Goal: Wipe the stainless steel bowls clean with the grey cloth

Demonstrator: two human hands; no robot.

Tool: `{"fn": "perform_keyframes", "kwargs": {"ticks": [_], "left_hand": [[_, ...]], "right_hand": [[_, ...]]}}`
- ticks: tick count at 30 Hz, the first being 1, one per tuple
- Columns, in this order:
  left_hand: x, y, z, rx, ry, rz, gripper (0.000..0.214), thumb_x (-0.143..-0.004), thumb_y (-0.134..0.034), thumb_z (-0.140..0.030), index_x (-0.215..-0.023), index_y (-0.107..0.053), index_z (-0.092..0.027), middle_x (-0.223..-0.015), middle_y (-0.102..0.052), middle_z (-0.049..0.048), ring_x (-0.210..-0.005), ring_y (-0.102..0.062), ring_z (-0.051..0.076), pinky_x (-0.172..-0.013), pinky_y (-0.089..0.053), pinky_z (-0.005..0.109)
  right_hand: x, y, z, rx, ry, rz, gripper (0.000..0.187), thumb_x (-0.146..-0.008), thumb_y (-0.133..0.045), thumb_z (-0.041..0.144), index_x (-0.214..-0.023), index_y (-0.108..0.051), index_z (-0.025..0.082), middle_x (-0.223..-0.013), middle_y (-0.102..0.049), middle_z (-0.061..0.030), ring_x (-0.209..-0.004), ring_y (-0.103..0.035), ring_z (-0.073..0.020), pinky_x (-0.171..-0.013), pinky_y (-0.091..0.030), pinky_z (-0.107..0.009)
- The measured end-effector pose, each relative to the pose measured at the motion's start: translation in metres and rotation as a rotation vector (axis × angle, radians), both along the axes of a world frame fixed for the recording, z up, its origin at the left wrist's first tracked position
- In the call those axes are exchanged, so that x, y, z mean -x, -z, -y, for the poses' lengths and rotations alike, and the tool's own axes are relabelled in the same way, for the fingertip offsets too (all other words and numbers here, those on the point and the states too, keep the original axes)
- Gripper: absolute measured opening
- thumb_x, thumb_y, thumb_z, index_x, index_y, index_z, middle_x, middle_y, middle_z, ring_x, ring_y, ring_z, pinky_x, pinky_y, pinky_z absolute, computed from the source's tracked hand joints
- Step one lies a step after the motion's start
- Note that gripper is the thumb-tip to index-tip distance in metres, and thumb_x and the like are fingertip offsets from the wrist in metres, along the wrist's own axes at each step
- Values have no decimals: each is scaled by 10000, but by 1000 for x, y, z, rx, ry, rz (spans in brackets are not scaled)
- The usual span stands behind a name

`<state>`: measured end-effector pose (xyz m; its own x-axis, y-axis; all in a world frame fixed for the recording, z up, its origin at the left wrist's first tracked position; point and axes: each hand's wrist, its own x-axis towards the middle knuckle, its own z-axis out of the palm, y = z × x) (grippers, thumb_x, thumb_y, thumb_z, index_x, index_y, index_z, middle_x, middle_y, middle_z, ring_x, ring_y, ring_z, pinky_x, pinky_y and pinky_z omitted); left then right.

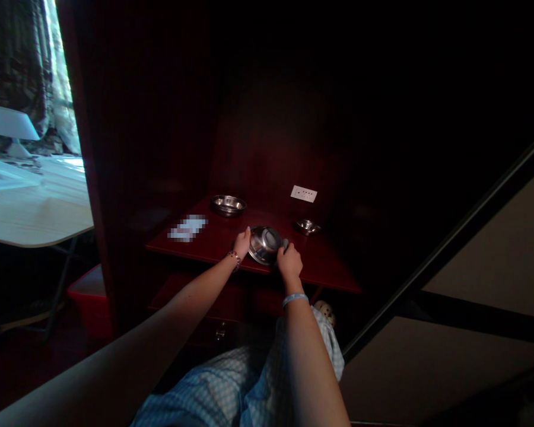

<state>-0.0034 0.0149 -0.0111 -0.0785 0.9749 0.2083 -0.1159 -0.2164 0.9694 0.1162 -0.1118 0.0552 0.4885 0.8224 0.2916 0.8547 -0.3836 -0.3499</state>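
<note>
Bowl (265, 245) at the table's (327, 264) front

The right hand (290, 261) grips a small grey piece (285, 243), unidentifiable, at its right side; the left hand (242, 243) holds the opposite rim. The metal looks light, stiff, slippery, best held by opposite rims. Behind: dish (228, 199), small bowl (308, 226).
</note>
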Motion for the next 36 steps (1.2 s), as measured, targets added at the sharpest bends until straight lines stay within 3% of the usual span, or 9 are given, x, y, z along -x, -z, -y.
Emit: {"fn": "perform_keyframes", "kwargs": {"ticks": [5,14,22,36], "left_hand": [[0,-1,2,-6,20,50,542,-870,-458,-613,-557,-548,-179,-521,-540,16,-557,-512,155,-591,-381,264],[-1,0,3,-7,-3,102,548,-862,-460,-638,-553,-532,-191,-521,-546,16,-567,-529,160,-595,-393,265],[1,-3,6,-18,16,107,543,-847,-471,-649,-580,-566,-186,-563,-609,58,-631,-581,193,-619,-417,277],[0,-4,7,-3,0,101,519,-859,-464,-601,-642,-631,-160,-652,-670,98,-692,-626,220,-669,-453,302]], "right_hand": [[2,-1,0,53,-12,-56,345,-983,-345,290,-1211,-530,109,-1101,-687,-204,-1012,-686,-291,-806,-506,-366],[2,-2,0,12,-60,-41,279,-973,-395,294,-1153,-546,144,-1075,-700,-179,-999,-695,-264,-816,-505,-336],[2,1,-3,-90,-85,-168,291,-931,-434,284,-1176,-477,133,-1072,-695,-192,-934,-698,-273,-801,-500,-337],[-3,16,-17,-334,-332,-360,269,-785,-484,318,-1035,-442,228,-804,-631,-4,-700,-616,-185,-682,-456,-261]]}}
